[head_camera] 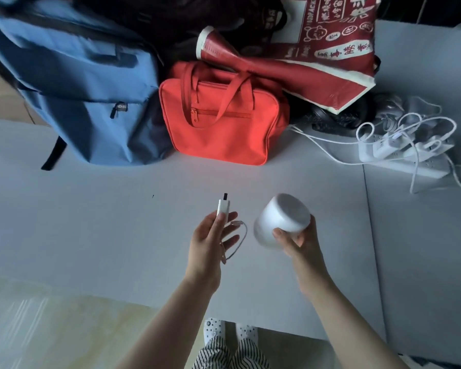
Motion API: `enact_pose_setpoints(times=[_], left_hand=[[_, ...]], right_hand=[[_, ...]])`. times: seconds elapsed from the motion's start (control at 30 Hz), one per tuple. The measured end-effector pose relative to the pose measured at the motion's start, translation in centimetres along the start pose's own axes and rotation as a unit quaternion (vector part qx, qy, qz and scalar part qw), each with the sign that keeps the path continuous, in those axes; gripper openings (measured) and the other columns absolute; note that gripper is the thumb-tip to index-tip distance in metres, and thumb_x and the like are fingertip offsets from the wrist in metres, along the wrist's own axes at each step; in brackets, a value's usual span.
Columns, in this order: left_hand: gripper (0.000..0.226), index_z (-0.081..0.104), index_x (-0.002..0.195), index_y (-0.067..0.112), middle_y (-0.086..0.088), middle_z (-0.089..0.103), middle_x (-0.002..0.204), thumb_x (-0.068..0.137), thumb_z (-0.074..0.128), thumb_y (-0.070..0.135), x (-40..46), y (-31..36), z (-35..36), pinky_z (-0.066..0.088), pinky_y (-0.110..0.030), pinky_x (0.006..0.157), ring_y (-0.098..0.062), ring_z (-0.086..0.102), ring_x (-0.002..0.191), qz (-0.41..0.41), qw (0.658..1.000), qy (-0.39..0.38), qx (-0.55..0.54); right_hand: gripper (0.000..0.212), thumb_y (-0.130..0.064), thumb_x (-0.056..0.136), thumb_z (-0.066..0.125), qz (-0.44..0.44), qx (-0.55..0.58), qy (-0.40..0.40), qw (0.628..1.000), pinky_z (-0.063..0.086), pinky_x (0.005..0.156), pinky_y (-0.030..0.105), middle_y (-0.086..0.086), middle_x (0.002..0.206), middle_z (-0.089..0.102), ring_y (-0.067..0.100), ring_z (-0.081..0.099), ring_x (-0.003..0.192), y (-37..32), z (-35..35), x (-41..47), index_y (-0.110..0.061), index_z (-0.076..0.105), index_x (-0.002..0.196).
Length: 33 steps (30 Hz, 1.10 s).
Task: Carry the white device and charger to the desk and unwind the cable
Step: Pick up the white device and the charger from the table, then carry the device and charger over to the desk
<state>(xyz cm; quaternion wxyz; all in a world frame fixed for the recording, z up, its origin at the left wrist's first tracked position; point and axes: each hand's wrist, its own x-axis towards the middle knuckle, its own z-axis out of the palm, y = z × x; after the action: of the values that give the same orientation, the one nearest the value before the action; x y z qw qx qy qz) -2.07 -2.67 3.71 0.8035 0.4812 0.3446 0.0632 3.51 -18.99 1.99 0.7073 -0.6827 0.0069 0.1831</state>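
My right hand grips a round white device, shaped like a squat cylinder and tilted on its side, above the grey surface. My left hand holds a small white charger with a dark plug tip pointing away from me. A thin white cable loops from under the left fingers and hangs down beside the palm. The two hands are apart, side by side, over the middle of the grey surface.
A blue backpack and a red handbag stand at the far side. A red printed tote leans behind them. A white power strip with tangled cords lies at the right. Pale floor and my feet are below.
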Motion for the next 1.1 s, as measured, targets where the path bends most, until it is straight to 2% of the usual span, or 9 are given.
enact_pose_setpoints(times=[0.13,0.27,0.37,0.6,0.77,0.83,0.9,1.0,1.1], left_hand=[[0.028,0.066,0.108,0.013,-0.002,0.074,0.105,0.094,0.051,0.033,-2.6,1.2,-1.0,0.052,-0.025,0.076,-0.013,0.071,0.095,-0.012,0.999,0.002,-0.034],[0.028,0.069,0.104,0.012,0.001,0.076,0.1,0.095,0.051,0.032,-4.9,2.4,-2.9,0.05,-0.026,0.075,-0.014,0.07,0.095,0.019,0.998,0.064,-0.013],[0.026,0.07,0.098,0.014,0.004,0.076,0.094,0.095,0.051,0.031,-6.5,3.8,-5.1,0.049,-0.023,0.07,-0.01,0.067,0.084,0.037,0.992,0.117,-0.018],[0.024,0.073,0.093,0.018,0.006,0.074,0.097,0.095,0.054,0.033,-10.3,5.9,-11.7,0.035,-0.018,0.058,-0.009,0.041,0.064,0.085,0.963,0.25,-0.051],[0.024,0.073,0.085,0.02,0.013,0.072,0.074,0.094,0.055,0.033,-12.4,6.8,-15.9,0.033,-0.017,0.053,-0.007,0.033,0.054,0.111,0.938,0.317,-0.086],[0.024,0.073,0.085,0.021,0.009,0.074,0.083,0.094,0.055,0.034,-12.9,6.8,-17.8,0.034,-0.018,0.054,-0.008,0.033,0.055,0.119,0.929,0.335,-0.099],[0.026,0.074,0.086,0.018,0.004,0.068,0.072,0.094,0.055,0.034,-13.4,6.6,-20.0,0.034,-0.015,0.051,-0.007,0.033,0.052,0.128,0.923,0.349,-0.104],[0.029,0.074,0.091,0.012,0.014,0.05,0.049,0.095,0.055,0.033,-14.1,6.6,-23.5,0.035,-0.011,0.05,-0.006,0.03,0.047,0.13,0.914,0.371,-0.105],[0.027,0.074,0.088,0.014,0.007,0.042,0.05,0.095,0.054,0.03,-14.8,7.1,-27.3,0.035,-0.01,0.052,-0.005,0.029,0.043,0.135,0.905,0.389,-0.11]], right_hand=[[0.075,-0.045,0.055,0.073,-0.002,-0.008,-0.046,0.999,0.047,0.078,0.011,-0.004,0.119,0.066,-0.001,0.063,0.102,-1.8,1.6,-1.3,-0.026,0.052,0.124],[0.071,-0.043,0.056,0.074,-0.015,-0.03,-0.102,0.994,0.048,0.074,0.012,-0.001,0.114,0.068,0.002,0.066,0.097,-3.1,3.7,-1.7,-0.021,0.056,0.12],[0.068,-0.045,0.057,0.074,-0.019,-0.051,-0.149,0.987,0.049,0.075,0.013,-0.001,0.113,0.069,0.003,0.066,0.097,-3.8,5.7,-1.7,-0.021,0.058,0.118],[0.053,-0.048,0.057,0.07,-0.042,-0.087,-0.269,0.958,0.049,0.077,0.012,-0.01,0.108,0.067,-0.005,0.063,0.094,-5.2,13.6,-3.0,-0.03,0.059,0.107],[0.056,-0.049,0.059,0.072,-0.058,-0.108,-0.324,0.938,0.048,0.086,0.021,-0.008,0.112,0.066,0.003,0.062,0.102,-4.9,19.0,-4.3,-0.031,0.059,0.111],[0.058,-0.048,0.058,0.074,-0.054,-0.108,-0.34,0.933,0.048,0.087,0.025,-0.008,0.112,0.067,0.006,0.062,0.103,-4.5,21.2,-4.9,-0.03,0.059,0.111],[0.06,-0.047,0.058,0.075,-0.046,-0.108,-0.354,0.928,0.047,0.087,0.025,-0.006,0.113,0.067,0.009,0.062,0.104,-4.1,23.4,-5.6,-0.03,0.059,0.113],[0.06,-0.047,0.057,0.076,-0.041,-0.112,-0.371,0.921,0.048,0.088,0.026,-0.007,0.113,0.067,0.01,0.062,0.105,-3.4,26.9,-6.9,-0.031,0.059,0.113],[0.056,-0.047,0.057,0.075,-0.038,-0.112,-0.387,0.914,0.047,0.086,0.023,-0.009,0.109,0.068,0.007,0.062,0.102,-2.9,30.8,-8.4,-0.032,0.06,0.109]])
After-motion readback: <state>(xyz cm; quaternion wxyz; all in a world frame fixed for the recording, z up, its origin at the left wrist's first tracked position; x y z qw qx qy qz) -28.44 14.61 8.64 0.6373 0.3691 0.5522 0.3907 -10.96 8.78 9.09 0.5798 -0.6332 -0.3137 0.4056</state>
